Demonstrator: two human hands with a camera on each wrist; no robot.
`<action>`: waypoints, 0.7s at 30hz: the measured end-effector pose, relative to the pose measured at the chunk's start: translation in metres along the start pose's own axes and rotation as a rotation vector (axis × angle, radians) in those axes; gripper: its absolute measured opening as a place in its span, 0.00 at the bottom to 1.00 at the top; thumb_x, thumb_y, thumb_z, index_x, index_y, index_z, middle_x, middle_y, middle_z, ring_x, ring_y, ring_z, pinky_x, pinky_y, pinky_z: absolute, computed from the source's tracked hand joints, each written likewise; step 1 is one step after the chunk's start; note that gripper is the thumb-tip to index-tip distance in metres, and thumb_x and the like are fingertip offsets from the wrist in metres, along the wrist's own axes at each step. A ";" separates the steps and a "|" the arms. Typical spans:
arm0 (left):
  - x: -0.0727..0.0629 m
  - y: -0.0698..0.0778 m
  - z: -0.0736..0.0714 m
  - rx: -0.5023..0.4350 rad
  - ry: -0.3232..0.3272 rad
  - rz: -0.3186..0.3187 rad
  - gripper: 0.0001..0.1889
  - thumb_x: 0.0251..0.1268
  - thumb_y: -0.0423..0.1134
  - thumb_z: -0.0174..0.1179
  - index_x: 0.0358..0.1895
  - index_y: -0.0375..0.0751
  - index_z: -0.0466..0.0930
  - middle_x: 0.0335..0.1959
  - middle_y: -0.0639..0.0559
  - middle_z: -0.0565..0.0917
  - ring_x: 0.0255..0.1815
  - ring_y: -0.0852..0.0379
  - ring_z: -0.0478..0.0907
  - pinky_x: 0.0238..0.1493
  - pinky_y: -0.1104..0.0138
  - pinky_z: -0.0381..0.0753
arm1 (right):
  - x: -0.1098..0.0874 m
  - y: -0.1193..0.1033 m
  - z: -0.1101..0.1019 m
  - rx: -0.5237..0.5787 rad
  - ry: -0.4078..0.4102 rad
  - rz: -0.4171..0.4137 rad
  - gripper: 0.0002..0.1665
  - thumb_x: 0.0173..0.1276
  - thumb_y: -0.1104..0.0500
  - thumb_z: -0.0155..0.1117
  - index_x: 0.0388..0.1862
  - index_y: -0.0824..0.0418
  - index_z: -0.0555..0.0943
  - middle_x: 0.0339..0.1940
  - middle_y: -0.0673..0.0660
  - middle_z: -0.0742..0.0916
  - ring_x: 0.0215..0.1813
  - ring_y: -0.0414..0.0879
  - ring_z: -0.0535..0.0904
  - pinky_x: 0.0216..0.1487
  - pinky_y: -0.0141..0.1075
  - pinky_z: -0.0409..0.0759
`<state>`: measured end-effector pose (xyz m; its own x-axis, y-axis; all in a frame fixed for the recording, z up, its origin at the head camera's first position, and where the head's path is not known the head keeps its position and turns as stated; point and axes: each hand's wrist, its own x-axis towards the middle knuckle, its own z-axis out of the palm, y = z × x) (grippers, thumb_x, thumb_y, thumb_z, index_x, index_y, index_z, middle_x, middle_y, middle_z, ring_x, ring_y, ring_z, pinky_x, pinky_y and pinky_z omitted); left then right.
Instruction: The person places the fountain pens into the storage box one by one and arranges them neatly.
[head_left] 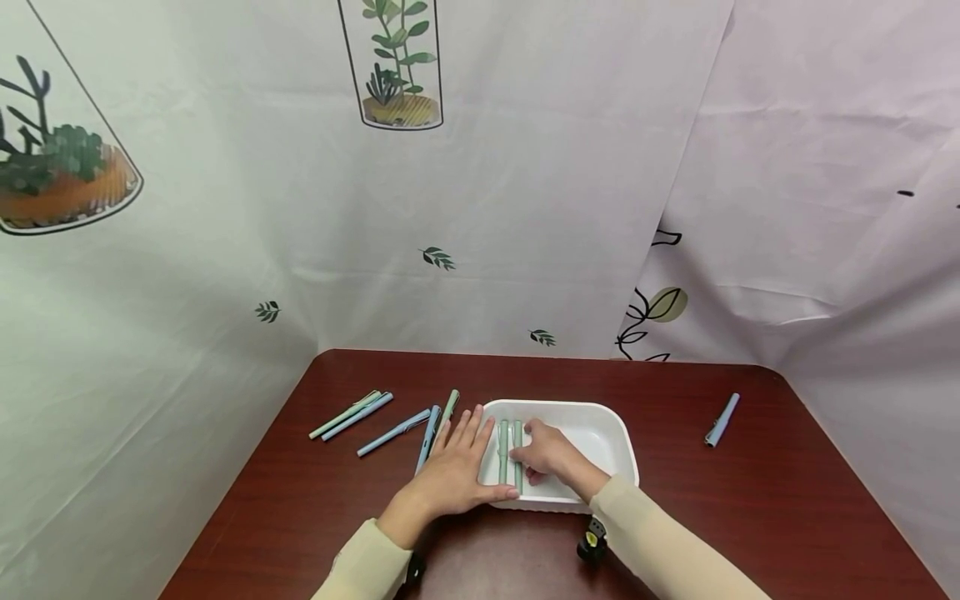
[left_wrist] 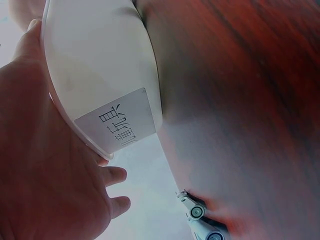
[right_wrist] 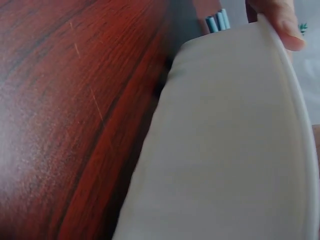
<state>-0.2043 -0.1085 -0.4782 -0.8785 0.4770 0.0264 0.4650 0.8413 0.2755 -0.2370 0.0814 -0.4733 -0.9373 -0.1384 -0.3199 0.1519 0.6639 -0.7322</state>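
A white plastic tray sits on the table, and two pale green pens lie side by side at its left end. My left hand spreads straight fingers over the tray's left edge, its thumb along the near rim. Inside the tray, my right hand has curled fingers at the right-hand green pen, pinching it close over the tray floor. The other green pen lies just left of it. In the left wrist view, the tray's side bears a label with dark characters.
Left of the tray lie a green pen, a blue pen against it, another blue pen, and a blue pen beside a green pen partly behind my left hand. One more blue pen lies far right on the brown table.
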 end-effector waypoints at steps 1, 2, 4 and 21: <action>0.000 0.000 0.000 0.002 -0.001 0.001 0.58 0.58 0.77 0.56 0.82 0.40 0.50 0.84 0.40 0.44 0.83 0.39 0.44 0.79 0.41 0.43 | -0.001 0.000 -0.001 -0.013 0.003 0.000 0.34 0.69 0.60 0.68 0.68 0.73 0.68 0.23 0.59 0.82 0.17 0.42 0.77 0.20 0.32 0.79; 0.000 0.000 0.000 0.002 -0.001 0.001 0.59 0.58 0.77 0.56 0.82 0.40 0.50 0.84 0.40 0.44 0.83 0.39 0.44 0.79 0.41 0.43 | -0.002 0.000 -0.003 -0.025 0.009 -0.002 0.35 0.68 0.60 0.68 0.69 0.73 0.68 0.23 0.58 0.82 0.18 0.43 0.78 0.21 0.33 0.79; 0.000 0.000 0.000 0.003 -0.001 0.001 0.59 0.58 0.77 0.56 0.82 0.40 0.50 0.84 0.40 0.45 0.83 0.39 0.44 0.79 0.41 0.43 | -0.005 -0.001 -0.007 -0.045 0.020 -0.009 0.35 0.68 0.59 0.69 0.69 0.72 0.69 0.24 0.58 0.82 0.20 0.44 0.79 0.22 0.33 0.78; 0.000 0.000 0.000 -0.011 -0.008 -0.013 0.59 0.57 0.78 0.57 0.82 0.40 0.50 0.84 0.41 0.44 0.83 0.39 0.43 0.79 0.41 0.42 | -0.029 0.003 -0.058 -0.056 0.093 -0.075 0.34 0.67 0.58 0.69 0.69 0.68 0.71 0.36 0.57 0.84 0.30 0.47 0.82 0.32 0.38 0.83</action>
<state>-0.2045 -0.1080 -0.4779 -0.8834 0.4683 0.0149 0.4525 0.8445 0.2865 -0.2272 0.1295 -0.4311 -0.9708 -0.1222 -0.2065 0.0649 0.6948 -0.7163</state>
